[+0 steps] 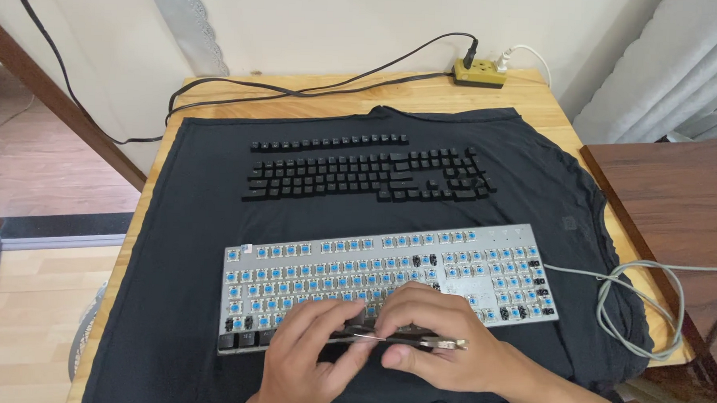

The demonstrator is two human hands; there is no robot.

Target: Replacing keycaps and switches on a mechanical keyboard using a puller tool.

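A silver keyboard base with rows of blue switches lies on a black cloth, most of its keycaps taken off. My left hand and my right hand meet over its front edge. Together they grip a long black key with a thin metal wire bar along it, held level just above the bottom row. A few black keycaps remain at the base's lower left and right ends.
Removed black keycaps are laid out in rows on the cloth behind the base. A grey cable coils at the right. A yellow power strip sits at the wooden table's back edge. A dark table stands right.
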